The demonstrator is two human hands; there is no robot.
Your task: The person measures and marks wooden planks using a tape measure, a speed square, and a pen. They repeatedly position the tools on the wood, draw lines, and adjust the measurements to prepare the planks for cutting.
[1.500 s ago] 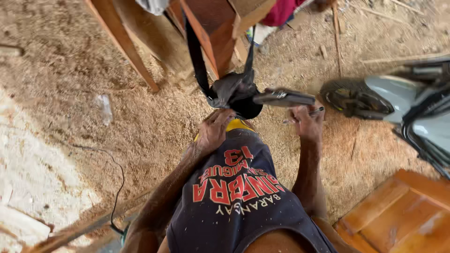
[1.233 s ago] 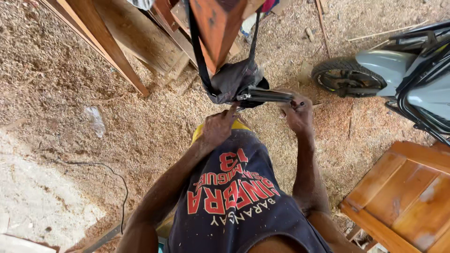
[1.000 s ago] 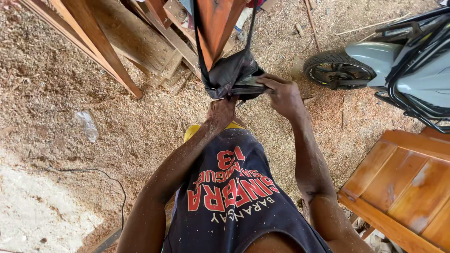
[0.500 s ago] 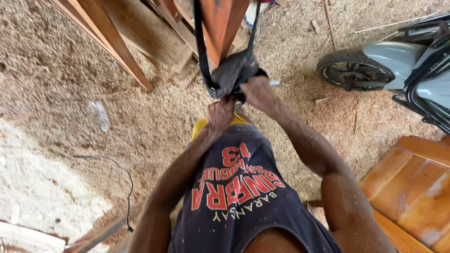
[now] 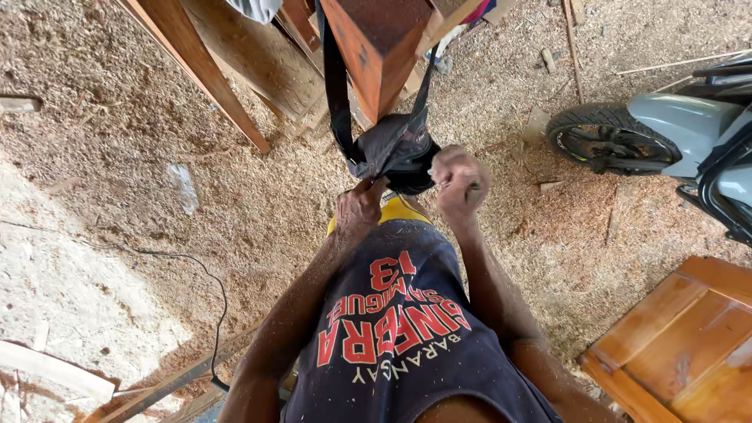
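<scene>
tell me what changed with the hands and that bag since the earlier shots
The long dark tool the right hand held out beside the bag is now out of sight, and that hand has moved in to the bag's mouth, closed in a fist. The left hand stays gripping the bag's edge. The bag still hangs by its strap from the wooden post; the scooter has not moved.

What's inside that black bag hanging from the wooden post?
The black bag hangs by its strap from the orange wooden post. The left hand holds its edge and the right hand is a closed fist beside it. Its contents are hidden.
</scene>
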